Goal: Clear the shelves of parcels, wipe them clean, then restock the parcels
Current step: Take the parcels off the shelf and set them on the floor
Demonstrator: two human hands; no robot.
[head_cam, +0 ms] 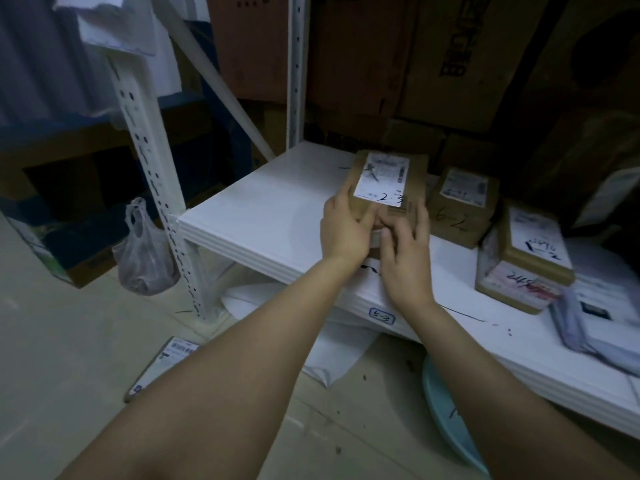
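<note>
- Two points matter for the step in hand, which I judge to be moving one parcel at the shelf. Whether it is going on or coming off, I cannot tell. Keep the box level with its label up, and step clear of the flat packet (159, 365) on the floor by the near corner post.
- The left hand (343, 230) grips the parcel's near left corner, with the thumb along the side edge and the fingers curled over the top face.
- The right hand (405, 258) grips the near right corner in the same way, fingers bent round the edge and not spread. Both hands are closed on the box, and neither is free.
- The parcel (384, 181), a small brown carton with a white label, tilts toward the camera above the left half of the white shelf (263, 209). The hands hide whether its underside touches the board.
- Just to its right sits a second box (460, 206), close but apart. A stack of two boxes (526, 258) stands further right, so a straight lift or set-down avoids knocking them.
- Large cartons (433, 57) fill the space behind.
</note>
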